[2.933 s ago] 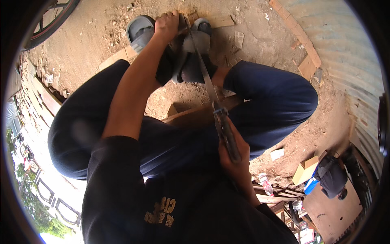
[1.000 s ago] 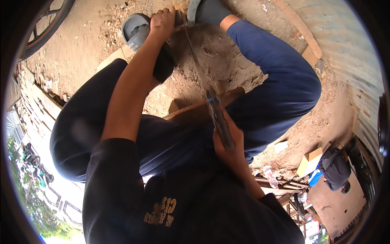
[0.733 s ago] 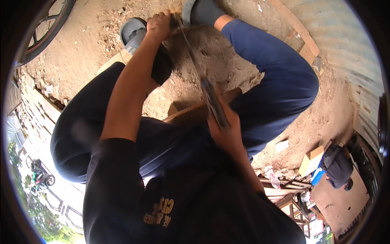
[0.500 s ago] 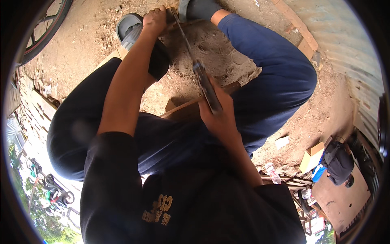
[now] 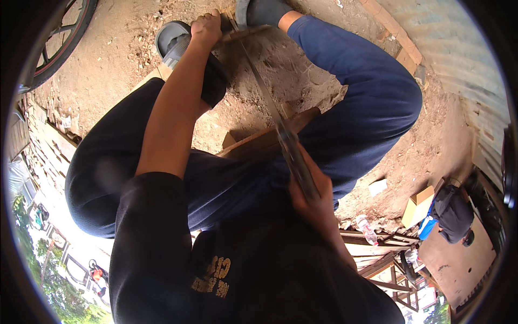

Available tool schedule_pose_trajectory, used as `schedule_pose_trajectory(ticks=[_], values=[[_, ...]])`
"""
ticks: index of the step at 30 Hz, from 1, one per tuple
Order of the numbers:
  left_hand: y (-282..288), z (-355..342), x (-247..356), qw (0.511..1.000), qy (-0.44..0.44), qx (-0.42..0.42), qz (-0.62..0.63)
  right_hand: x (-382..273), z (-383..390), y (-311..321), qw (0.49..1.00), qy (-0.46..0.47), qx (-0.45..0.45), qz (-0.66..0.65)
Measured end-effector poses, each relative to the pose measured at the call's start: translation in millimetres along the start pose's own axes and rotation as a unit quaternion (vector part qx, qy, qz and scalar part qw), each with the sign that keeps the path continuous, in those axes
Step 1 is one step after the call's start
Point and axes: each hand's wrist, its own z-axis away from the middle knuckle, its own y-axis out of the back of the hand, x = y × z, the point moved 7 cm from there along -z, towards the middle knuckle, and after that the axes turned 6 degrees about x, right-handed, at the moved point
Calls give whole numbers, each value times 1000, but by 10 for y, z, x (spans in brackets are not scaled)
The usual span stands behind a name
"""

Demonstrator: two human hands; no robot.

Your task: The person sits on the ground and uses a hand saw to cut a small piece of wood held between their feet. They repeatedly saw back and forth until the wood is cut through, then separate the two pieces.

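My right hand (image 5: 315,186) is wrapped round the dark handle (image 5: 294,156) of a long saw. Its blade (image 5: 259,81) runs up between my bent legs to a small wooden piece (image 5: 240,33) on the dirt ground. My left hand (image 5: 205,28) grips the far end of that piece, its fingers curled; exactly how the blade meets the wood is unclear. A grey sandal (image 5: 170,38) on one foot lies left of the wood, and my other foot (image 5: 261,13) is right of it. A wooden plank (image 5: 248,146) lies across between my legs, partly hidden.
A wheel (image 5: 65,38) is at top left, with stacked boards (image 5: 51,124) below it. Corrugated sheeting (image 5: 458,65) lines the right, beside bricks (image 5: 394,27). At lower right are a person (image 5: 453,213), a cardboard box (image 5: 415,208), a plastic bottle (image 5: 367,229) and a panel (image 5: 453,270).
Over the last second my right hand pushed the saw forward, then drew it back toward me. My left hand stays on the wood. Compared with the earliest frame, my right foot has shifted forward.
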Motion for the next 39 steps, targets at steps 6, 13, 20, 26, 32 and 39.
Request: schedule_pose_trajectory(ticks=[6, 13, 20, 26, 32, 39], values=[[-10, -52, -7, 1000, -14, 1, 19, 63, -404, -194, 999, -19, -30, -5], [27, -5, 24, 1000, 0, 4, 11, -21, 68, 48, 998, -55, -8, -26], [-50, 21, -66, 1000, 7, 8, 28, 1, -57, -21, 999, -28, -25, 19], [-6, -63, -26, 999, 9, 11, 36, 85, -338, -122, 997, -54, -58, 23], [-26, -74, -49, 999, 17, 6, 28, -64, 96, 192, 999, -36, 0, -11], [-113, -119, -113, 999, 22, -4, 41, 29, -358, -32, 997, -70, -43, 2]])
